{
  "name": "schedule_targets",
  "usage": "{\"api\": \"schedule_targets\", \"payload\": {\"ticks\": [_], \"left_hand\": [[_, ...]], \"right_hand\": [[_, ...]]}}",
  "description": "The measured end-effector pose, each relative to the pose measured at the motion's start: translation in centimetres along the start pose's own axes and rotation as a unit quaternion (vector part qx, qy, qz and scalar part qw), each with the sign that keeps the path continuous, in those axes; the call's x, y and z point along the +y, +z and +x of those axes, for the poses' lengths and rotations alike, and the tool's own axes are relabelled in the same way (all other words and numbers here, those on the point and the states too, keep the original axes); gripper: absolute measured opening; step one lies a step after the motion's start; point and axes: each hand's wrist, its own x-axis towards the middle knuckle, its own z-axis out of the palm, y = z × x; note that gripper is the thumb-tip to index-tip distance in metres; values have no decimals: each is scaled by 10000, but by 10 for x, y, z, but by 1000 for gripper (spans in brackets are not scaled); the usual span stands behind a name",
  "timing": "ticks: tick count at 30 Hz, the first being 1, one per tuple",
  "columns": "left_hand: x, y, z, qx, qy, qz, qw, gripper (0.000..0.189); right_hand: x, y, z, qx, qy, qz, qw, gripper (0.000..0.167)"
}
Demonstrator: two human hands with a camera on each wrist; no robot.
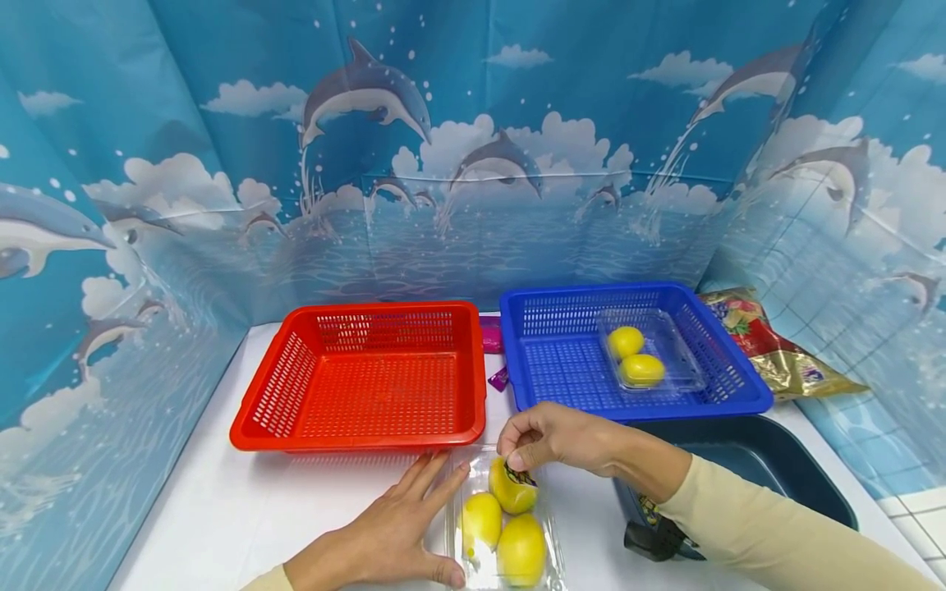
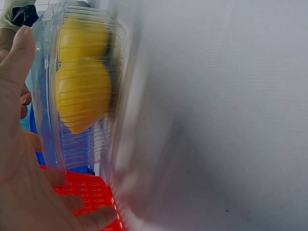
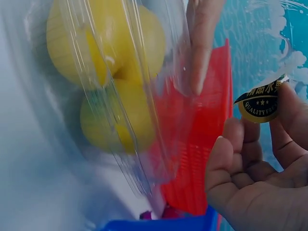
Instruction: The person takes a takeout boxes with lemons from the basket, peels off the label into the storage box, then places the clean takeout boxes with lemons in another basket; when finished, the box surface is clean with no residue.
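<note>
In the head view, a clear plastic clamshell box (image 1: 454, 538) holding three yellow lemons (image 1: 522, 548) stands on the white table. My left hand (image 1: 395, 525) rests along its left side, fingers spread and mostly straight. Over the far end of the box, my right hand (image 1: 554, 439) pinches a round black-and-gold sticker (image 3: 261, 103) between thumb and fingers. The right wrist view shows print on the sticker and a raised pale edge. From the left wrist view, the box's ribbed side (image 2: 79, 149) and two lemons (image 2: 84, 91) show beside the left thumb.
A red basket (image 1: 355, 443) stands behind the left hand. The blue basket (image 1: 562, 300) at the right contains another clear box (image 1: 683, 353) with two lemons. Beside it lie a dark tray (image 1: 805, 460) under the right forearm and a red-and-gold bag (image 1: 783, 353). Purple packets (image 1: 491, 336) lie between the baskets.
</note>
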Motion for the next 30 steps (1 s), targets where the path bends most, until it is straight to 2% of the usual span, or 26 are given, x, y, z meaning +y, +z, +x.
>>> {"api": "schedule_targets", "payload": {"ticks": [10,20,30], "left_hand": [[1,-1,1,-11,-11,21,10000,121],[1,-1,0,68,95,186,9998,120],[2,-1,2,60,133,168,9998,120]], "right_hand": [[-5,-22,-18,95,-431,-160,9989,15],[-5,-35,-37,274,-389,-314,9984,13],[6,-55,-58,418,-155,-411,9982,21]]}}
